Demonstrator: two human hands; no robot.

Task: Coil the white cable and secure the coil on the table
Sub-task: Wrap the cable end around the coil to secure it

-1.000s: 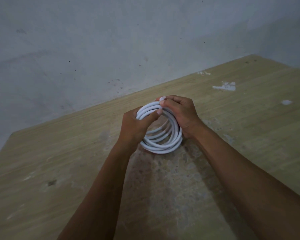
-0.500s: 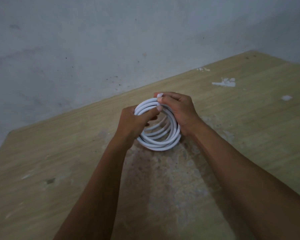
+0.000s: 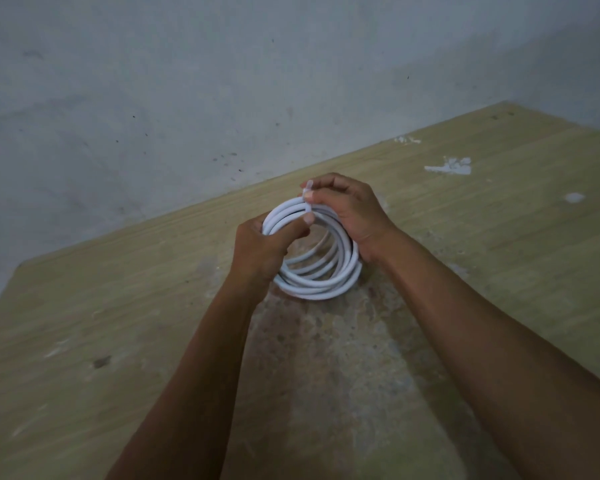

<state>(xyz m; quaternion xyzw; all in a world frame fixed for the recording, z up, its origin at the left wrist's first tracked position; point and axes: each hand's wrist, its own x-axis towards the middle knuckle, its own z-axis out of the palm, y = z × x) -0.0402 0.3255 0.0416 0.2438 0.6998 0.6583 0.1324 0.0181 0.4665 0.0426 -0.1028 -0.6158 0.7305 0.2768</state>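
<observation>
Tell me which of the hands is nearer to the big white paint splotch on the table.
Right. The right hand, gripping the top of the white cable coil, sits on the side toward the paint splotch. The left hand grips the coil's opposite side, farther away.

L hand point(image 3: 260, 252) covers the coil's point(image 3: 321, 284) left arc; R hand's point(image 3: 349, 216) curled fingers hide its top-right arc. Small white end point(image 3: 308, 195) above R fingertips: too small to tell plug or tie. Table point(image 3: 84, 341) cut off at frame's left, right, bottom edges.
</observation>
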